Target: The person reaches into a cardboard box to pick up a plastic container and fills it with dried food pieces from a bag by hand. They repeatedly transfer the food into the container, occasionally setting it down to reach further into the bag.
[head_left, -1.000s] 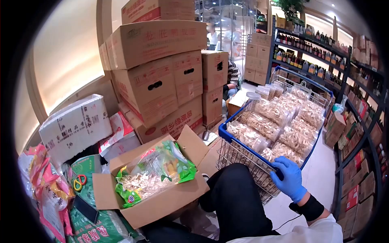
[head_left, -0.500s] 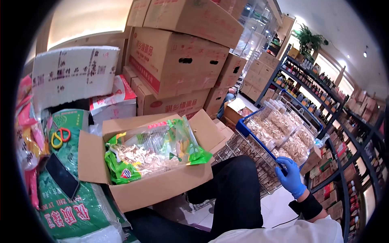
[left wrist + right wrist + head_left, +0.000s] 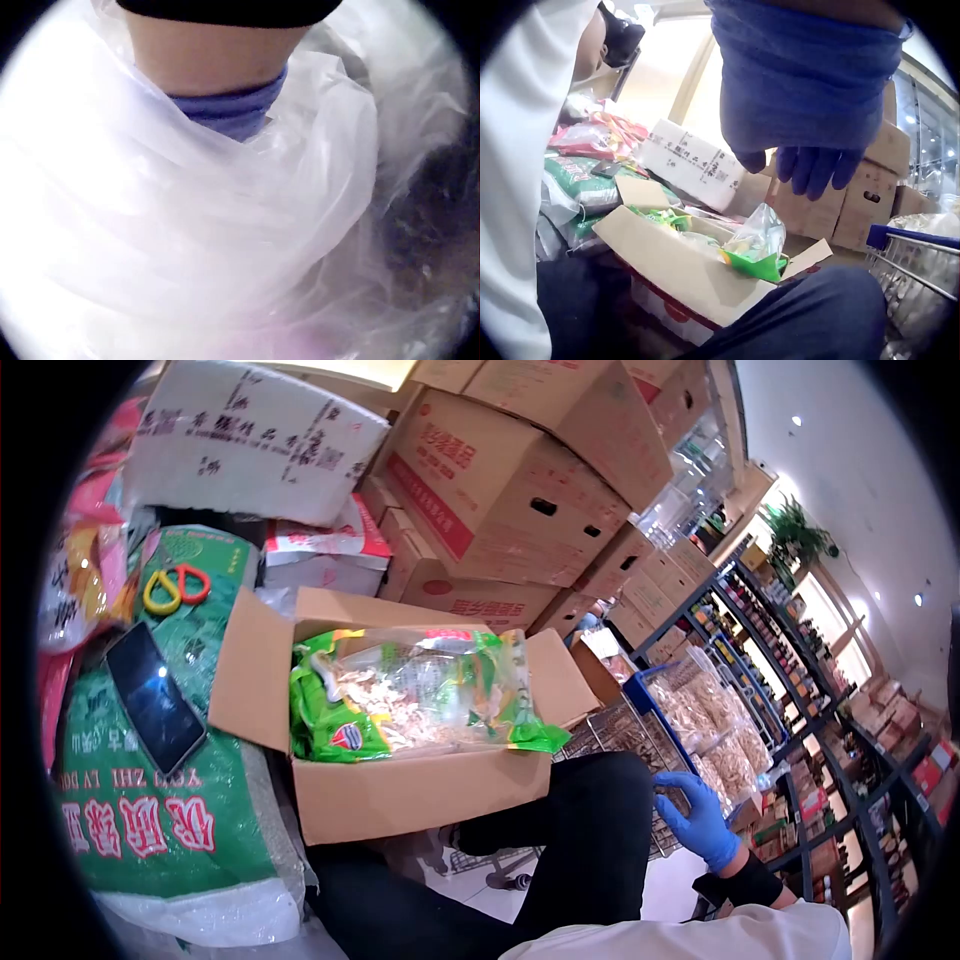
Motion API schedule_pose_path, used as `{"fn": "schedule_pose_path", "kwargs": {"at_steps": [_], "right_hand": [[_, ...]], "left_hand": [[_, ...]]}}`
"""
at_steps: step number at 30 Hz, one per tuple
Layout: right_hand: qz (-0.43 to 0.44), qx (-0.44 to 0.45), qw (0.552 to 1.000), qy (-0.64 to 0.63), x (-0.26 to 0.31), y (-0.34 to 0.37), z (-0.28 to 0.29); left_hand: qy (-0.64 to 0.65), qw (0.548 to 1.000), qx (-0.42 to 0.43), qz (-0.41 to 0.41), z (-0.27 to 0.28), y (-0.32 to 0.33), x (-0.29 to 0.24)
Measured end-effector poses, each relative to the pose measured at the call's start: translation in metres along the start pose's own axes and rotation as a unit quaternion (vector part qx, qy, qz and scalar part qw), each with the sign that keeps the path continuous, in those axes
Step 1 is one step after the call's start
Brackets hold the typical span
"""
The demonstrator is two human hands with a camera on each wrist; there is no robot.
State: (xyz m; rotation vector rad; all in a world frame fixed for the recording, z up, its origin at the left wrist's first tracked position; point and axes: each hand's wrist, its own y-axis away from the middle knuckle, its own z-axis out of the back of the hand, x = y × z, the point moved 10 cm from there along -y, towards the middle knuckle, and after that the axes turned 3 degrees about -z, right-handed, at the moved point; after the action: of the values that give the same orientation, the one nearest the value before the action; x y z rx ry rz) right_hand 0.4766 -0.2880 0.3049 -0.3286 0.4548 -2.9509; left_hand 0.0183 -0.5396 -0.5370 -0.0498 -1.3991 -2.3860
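Note:
Only the blue glove cuff of my left hand [image 3: 236,112] shows in the left wrist view; crumpled translucent plastic [image 3: 187,225] hides the fingers, so any grip is unseen. The head view does not include that hand. My gloved right hand [image 3: 703,825] is in the air beside my knee, near the wire cart [image 3: 655,745], fingers loosely bent and holding nothing. Seen from the right wrist, the hand [image 3: 806,97] hangs its fingers down, apart from the blue cart rim [image 3: 915,240]. An open carton [image 3: 420,795] holds a green-and-clear bag of pale dried pieces [image 3: 385,710].
Left of the carton, scissors [image 3: 163,592] and a phone [image 3: 157,700] lie on a green sack [image 3: 235,800]. A white foam box [image 3: 260,440] and stacked cartons [image 3: 500,490] rise behind. Filled clear containers [image 3: 700,710] sit in the cart; shelves [image 3: 850,820] stand at right.
The head view has turned and tilted leftward, bringing the green sack and foam box closer. My right hand has come off the cart's blue rim, which it touched earlier.

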Motion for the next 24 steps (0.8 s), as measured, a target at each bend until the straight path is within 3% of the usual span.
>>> {"fn": "schedule_pose_path", "kwargs": {"at_steps": [3, 4, 6, 7, 9, 11, 13, 15, 19, 20, 22, 23, 24], "right_hand": [[0.005, 0.016, 1.000, -0.002, 0.008, -0.001, -0.007], [0.008, 0.013, 1.000, -0.004, 0.010, -0.002, -0.007], [0.009, 0.004, 1.000, -0.018, 0.014, -0.003, -0.007], [0.010, 0.009, 1.000, -0.026, 0.015, -0.004, -0.008], [0.030, 0.017, 0.998, -0.047, 0.021, -0.007, -0.012], [0.045, 0.034, 0.995, -0.088, 0.039, -0.013, -0.015], [0.074, 0.051, 0.986, -0.137, 0.058, -0.021, -0.025], [0.145, 0.096, 0.973, -0.154, 0.096, -0.026, -0.037], [0.284, 0.166, 0.932, -0.150, 0.156, -0.016, -0.054], [0.305, 0.196, 0.919, -0.155, 0.165, -0.014, -0.058], [0.325, 0.230, 0.907, -0.135, 0.175, -0.006, -0.060], [0.347, 0.263, 0.894, -0.101, 0.178, -0.001, -0.063], [0.359, 0.291, 0.882, -0.089, 0.180, 0.002, -0.060]], "left_hand": [[-0.040, 0.995, -0.077, -0.058, -0.041, -0.061, -0.017], [0.038, 0.998, -0.021, -0.049, -0.054, -0.073, -0.012], [0.180, 0.981, -0.033, 0.058, -0.052, -0.043, 0.016], [0.295, 0.946, -0.064, 0.114, -0.045, -0.028, 0.029], [0.557, 0.791, -0.168, 0.189, 0.005, 0.032, 0.051], [0.681, 0.665, -0.246, 0.181, 0.051, 0.089, 0.058], [0.771, 0.548, -0.312, 0.091, 0.017, 0.052, 0.055], [0.607, 0.724, -0.316, 0.089, 0.054, 0.088, 0.058], [0.508, 0.775, -0.374, -0.027, 0.192, 0.244, 0.070], [0.499, 0.778, -0.382, -0.020, 0.209, 0.269, 0.081], [0.428, 0.803, -0.400, -0.112, 0.239, 0.319, 0.081], [0.421, 0.804, -0.407, -0.101, 0.249, 0.343, 0.092], [0.417, 0.792, -0.414, -0.163, 0.266, 0.371, 0.093]]}}
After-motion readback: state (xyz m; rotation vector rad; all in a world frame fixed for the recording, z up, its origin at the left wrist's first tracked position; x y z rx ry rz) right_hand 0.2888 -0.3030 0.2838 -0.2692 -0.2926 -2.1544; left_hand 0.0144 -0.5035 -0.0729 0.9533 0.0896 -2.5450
